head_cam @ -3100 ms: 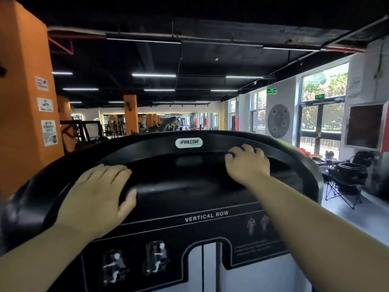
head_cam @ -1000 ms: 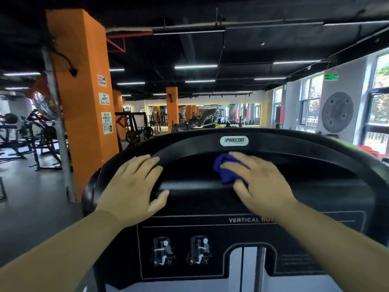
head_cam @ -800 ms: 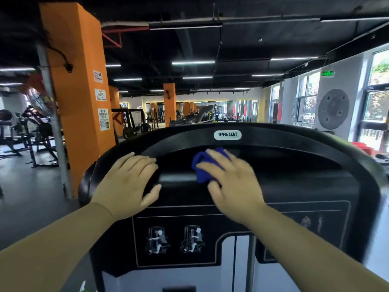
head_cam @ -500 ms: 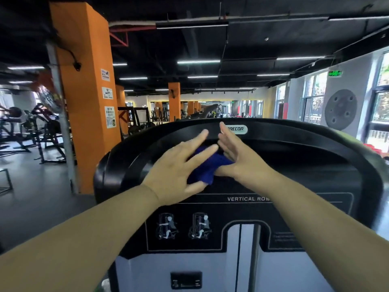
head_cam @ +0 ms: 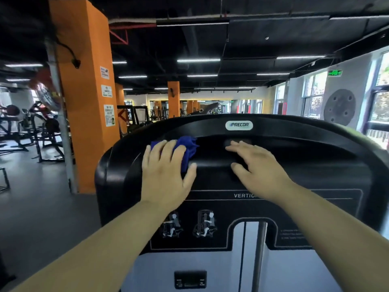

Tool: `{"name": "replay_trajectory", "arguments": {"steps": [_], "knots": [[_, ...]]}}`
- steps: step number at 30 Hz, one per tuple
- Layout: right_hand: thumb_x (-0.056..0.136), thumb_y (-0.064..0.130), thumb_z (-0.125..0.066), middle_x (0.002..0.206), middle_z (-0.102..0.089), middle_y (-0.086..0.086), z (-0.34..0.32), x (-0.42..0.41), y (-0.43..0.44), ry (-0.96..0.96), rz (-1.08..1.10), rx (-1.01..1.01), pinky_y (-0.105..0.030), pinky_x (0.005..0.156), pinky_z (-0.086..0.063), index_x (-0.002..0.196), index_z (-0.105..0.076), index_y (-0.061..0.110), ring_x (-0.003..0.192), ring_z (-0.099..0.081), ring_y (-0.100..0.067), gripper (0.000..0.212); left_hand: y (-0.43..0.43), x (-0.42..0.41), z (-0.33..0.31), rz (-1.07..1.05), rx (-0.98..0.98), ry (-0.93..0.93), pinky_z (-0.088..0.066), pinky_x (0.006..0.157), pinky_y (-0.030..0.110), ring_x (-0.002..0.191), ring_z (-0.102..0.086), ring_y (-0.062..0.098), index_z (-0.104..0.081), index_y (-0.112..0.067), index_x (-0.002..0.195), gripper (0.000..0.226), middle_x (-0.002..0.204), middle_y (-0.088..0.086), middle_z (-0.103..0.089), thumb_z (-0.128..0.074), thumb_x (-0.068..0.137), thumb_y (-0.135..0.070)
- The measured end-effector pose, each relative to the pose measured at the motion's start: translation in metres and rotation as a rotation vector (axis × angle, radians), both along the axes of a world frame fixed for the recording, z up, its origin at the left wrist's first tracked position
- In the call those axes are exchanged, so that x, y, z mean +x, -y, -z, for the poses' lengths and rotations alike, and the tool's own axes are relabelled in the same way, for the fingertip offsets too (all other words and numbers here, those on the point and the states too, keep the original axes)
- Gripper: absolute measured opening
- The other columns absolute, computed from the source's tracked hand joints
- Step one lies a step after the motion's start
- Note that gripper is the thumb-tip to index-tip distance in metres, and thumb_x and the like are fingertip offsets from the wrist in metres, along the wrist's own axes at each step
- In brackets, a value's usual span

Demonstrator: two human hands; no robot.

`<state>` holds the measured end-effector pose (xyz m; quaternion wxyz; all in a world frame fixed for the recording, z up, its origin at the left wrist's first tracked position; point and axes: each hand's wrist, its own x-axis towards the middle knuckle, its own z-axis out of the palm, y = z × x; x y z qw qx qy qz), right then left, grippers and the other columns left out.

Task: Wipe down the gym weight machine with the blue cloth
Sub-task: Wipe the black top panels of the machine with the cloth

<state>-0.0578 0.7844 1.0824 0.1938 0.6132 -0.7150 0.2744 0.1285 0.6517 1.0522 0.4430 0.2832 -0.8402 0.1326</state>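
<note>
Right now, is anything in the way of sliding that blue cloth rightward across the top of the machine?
Only the person's own right hand, resting flat on the same ledge. The blue cloth sits under the left hand on the weight machine; nothing else visible blocks it.

This is a big gym. A black weight machine [head_cam: 242, 165] fills the middle of the frame. More workout machines [head_cam: 31, 131] stand at the left. Orange pillars [head_cam: 84, 91] hold up a dark ceiling with long lights [head_cam: 199, 60]. Windows [head_cam: 381, 98] line the right side.
</note>
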Motion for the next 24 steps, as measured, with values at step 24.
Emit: {"name": "replay_trajectory", "arguments": {"steps": [24], "knots": [[0.093, 0.008, -0.063, 0.084, -0.072, 0.012, -0.006, -0.098, -0.078, 0.335, -0.379, -0.433, -0.017, 0.076, -0.049, 0.089, -0.069, 0.024, 0.079, -0.065, 0.000, 0.018, -0.090, -0.133, -0.047, 0.766, 0.318, -0.182, -0.049, 0.094, 0.024, 0.100, -0.063, -0.002, -0.070, -0.039, 0.108, 0.026, 0.100, -0.022, -0.070, -0.056, 0.099, -0.020]]}}
